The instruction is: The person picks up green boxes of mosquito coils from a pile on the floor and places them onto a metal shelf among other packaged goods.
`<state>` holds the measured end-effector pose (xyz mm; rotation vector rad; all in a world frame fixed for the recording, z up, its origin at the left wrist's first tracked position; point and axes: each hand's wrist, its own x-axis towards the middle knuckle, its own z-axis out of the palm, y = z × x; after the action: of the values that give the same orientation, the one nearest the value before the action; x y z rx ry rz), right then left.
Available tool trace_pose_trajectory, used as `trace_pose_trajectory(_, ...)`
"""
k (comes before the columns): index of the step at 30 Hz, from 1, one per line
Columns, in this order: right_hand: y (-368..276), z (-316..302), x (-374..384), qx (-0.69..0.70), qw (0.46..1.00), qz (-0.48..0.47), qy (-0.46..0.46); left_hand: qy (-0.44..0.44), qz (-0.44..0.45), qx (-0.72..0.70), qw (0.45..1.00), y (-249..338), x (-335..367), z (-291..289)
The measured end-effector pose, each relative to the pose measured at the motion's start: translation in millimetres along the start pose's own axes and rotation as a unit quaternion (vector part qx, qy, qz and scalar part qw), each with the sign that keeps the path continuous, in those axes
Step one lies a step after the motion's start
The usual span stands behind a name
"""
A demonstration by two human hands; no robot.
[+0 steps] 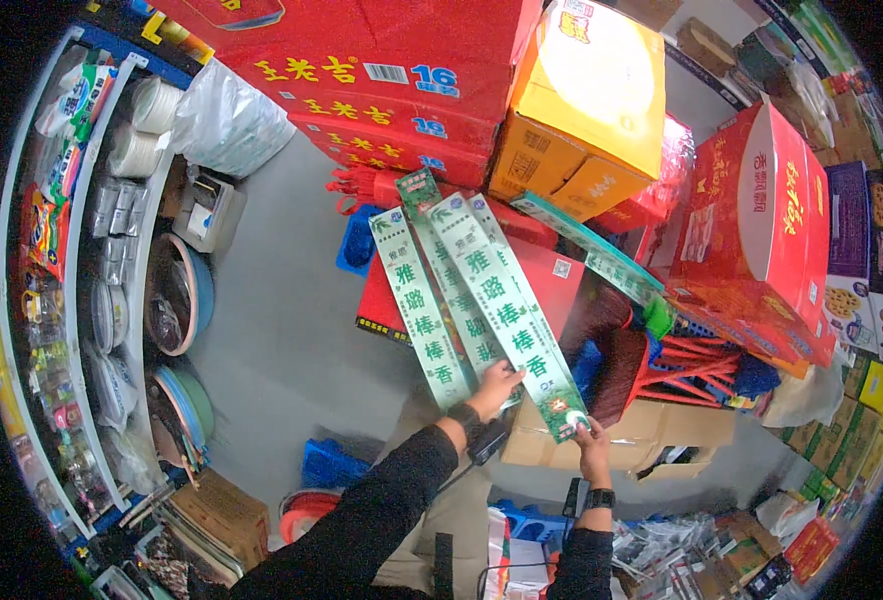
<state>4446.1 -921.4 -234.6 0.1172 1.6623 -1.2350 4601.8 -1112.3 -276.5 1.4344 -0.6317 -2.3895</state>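
Several long, flat green-and-white incense packets fan out in front of me. My left hand (496, 390) is closed at the lower part of the fan, its fingers against the edge of the right-hand packet (506, 305). That packet's bottom end is pinched by my right hand (591, 443). The left-hand packet (413, 305) slants away on the left. Between them a middle packet (423, 192) is partly covered, its top end sticking out farthest. Exactly which packets my left fingers grip is partly hidden. Another similar packet (601, 252) lies apart, slanting below the orange carton.
Stacked red cartons (391, 85) and an orange carton (576, 110) stand ahead. A large red box (761, 220) is at the right. Shelves (111, 300) with goods and basins (196, 295) line the left. An opened cardboard box (651, 430) lies beyond my right hand.
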Motion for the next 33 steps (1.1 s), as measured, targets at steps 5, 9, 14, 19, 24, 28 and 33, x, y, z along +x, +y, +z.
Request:
trace_pose_trajectory(5, 11, -15, 25, 0.011, 0.999, 0.039, 0.036, -0.040, -0.024, 0.102, 0.994, -2, 10, 2)
trace_pose_trajectory(9, 24, -15, 36, 0.009, 0.992, 0.055, 0.116, 0.007, 0.013, 0.092, 0.996, 2, -5, -26)
trace_pose_trajectory(14, 36, -11, 47, -0.044, 0.971, 0.003, 0.234, 0.326, 0.102, 0.307, 0.888, 5, -33, -95)
trace_pose_trajectory(19, 34, -12, 54, 0.099, 0.985, 0.128, 0.065, 0.329, 0.015, 0.295, 0.897, 6, -40, -148)
trace_pose_trajectory(24, 32, 2, 55, 0.145, 0.985, 0.095, 0.022, 0.138, -0.090, 0.127, 0.978, 16, -36, -153)
trace_pose_trajectory(28, 32, 2, 50, 0.118, 0.982, 0.129, 0.066, 0.065, -0.002, 0.103, 0.993, 38, -64, -127)
trace_pose_trajectory(33, 37, 7, 47, 0.167, 0.980, 0.104, 0.024, 0.014, 0.049, 0.061, 0.997, 64, -126, -98)
